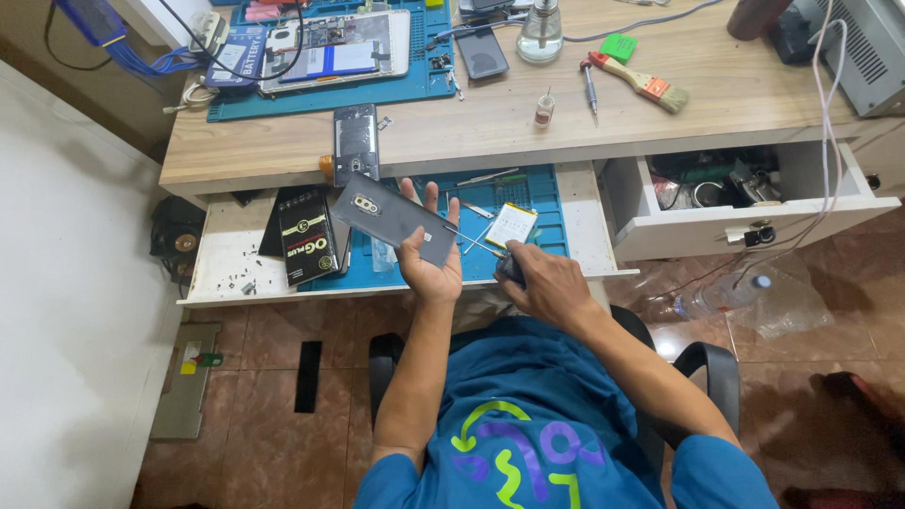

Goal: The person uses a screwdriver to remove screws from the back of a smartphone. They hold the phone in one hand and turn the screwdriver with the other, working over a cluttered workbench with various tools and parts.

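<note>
Left hand palm up, fingers wrapped under grey phone, holding it tilted over the blue mat on the pull-out surface. Right hand clamped on a screwdriver, tip seemingly touching the phone's edge. Battery just beyond.

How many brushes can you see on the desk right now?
1. A wooden-handled brush lies on the upper desk top, right of the screwdriver. More could be hidden in the open drawer, where the clutter is hard to make out.
</note>
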